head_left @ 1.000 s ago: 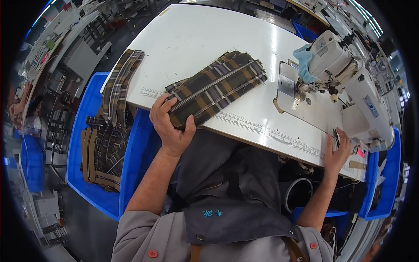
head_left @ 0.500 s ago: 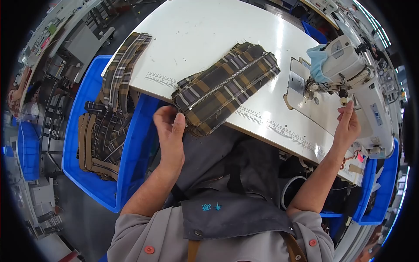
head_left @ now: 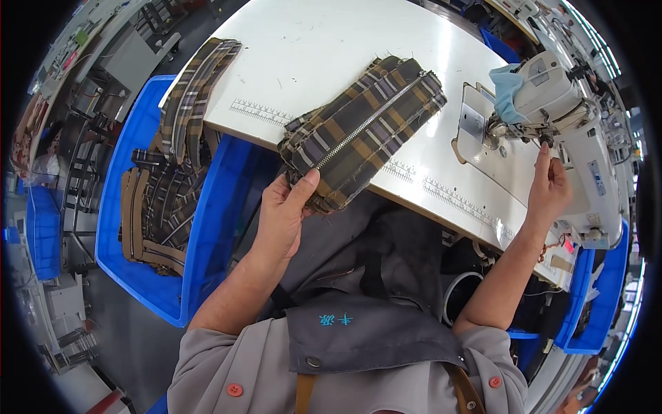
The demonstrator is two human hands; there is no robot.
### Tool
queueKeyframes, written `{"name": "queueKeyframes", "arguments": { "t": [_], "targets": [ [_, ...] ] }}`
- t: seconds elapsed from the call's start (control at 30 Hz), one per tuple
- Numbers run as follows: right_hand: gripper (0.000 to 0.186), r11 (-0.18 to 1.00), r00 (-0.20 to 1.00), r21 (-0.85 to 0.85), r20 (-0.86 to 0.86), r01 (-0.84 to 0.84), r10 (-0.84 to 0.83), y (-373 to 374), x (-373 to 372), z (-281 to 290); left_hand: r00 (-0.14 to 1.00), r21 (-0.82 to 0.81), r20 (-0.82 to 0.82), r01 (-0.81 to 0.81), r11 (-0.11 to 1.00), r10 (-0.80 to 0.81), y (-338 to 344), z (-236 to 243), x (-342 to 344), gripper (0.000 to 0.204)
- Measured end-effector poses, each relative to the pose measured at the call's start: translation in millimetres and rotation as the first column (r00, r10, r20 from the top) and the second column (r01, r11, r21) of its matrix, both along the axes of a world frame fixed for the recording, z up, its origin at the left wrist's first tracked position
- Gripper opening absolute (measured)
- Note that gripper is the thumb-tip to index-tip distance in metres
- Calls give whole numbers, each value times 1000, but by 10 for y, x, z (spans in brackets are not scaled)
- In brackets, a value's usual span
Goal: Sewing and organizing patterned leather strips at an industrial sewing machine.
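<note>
A plaid fabric piece with a metal zipper [head_left: 376, 127] lies across the table's front edge, brown, black and white with frayed sides. Its near left corner is pinched by my left hand [head_left: 284, 210], thumb on top and fingers underneath. My right hand [head_left: 549, 185] is raised at the sewing machine [head_left: 552, 103], fingers drawn together and one fingertip at a small dark knob [head_left: 545, 141] below the machine head. Whether anything thin is between those fingers cannot be seen. The machine's metal needle plate [head_left: 472, 127] lies left of that hand.
More plaid zipper pieces [head_left: 196, 96] hang over the table's left edge into a blue bin [head_left: 145, 293] holding further plaid and tan pieces. Printed rulers run along the white tabletop [head_left: 310, 48]. A light blue cloth [head_left: 507, 93] hangs on the machine. Another blue bin [head_left: 600, 324] stands right.
My left hand has moved up and right, its thumb now on top of the plaid piece, which has shifted slightly right. My right fingertips have risen to the dark knob.
</note>
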State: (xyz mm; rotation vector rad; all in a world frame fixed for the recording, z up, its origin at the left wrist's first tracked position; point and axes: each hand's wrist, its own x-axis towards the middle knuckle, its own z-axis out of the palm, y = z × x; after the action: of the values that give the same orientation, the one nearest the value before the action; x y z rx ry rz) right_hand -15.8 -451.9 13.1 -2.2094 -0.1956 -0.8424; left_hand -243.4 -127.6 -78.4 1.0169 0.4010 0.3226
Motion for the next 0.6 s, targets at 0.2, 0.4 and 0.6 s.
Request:
{"name": "queueKeyframes", "arguments": {
  "t": [0.2,0.4,0.6],
  "targets": [
    [37,998,997,-64,80,25,-19,18,-16,-14,992,-210,112,78,975,-55,-16,121,-12,39],
    [42,999,986,-22,163,-31,34,46,0,-22,999,-115,2,-47,992,47,-3,162,144,49],
    [42,921,842,265,-390,-285,373,52,-408,-93,998,-134,54,-24,991,31,-97,121,52,51]
  ]
}}
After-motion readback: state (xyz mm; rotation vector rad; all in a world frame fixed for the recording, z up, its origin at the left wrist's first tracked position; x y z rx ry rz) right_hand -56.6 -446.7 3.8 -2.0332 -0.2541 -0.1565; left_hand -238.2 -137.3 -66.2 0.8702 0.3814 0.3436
